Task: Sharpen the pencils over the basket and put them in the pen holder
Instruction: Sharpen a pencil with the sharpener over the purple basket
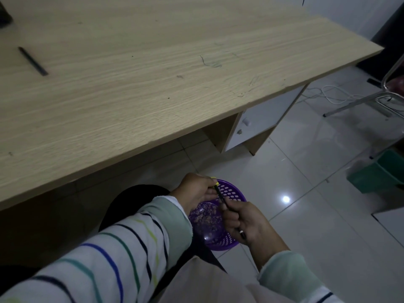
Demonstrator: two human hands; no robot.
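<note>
A round purple basket [231, 193] with holes in its wall sits on the floor by my knees, with pencil shavings on its bottom. Above it my left hand [197, 191] pinches a small yellow sharpener [215, 181]. My right hand [246, 226] grips a dark pencil [223, 199], whose tip goes into the sharpener and whose white-banded end sticks out behind my fingers. A second dark pencil [32, 60] lies on the wooden desk [153, 73] at the far left. No pen holder is clearly visible.
A dark object [4, 14] sits at the desk's top left corner. A white cabinet door [262, 119] is under the desk at the right. On the tiled floor stand a green bin [378, 173], a metal chair frame [360, 99] and white cables [328, 95].
</note>
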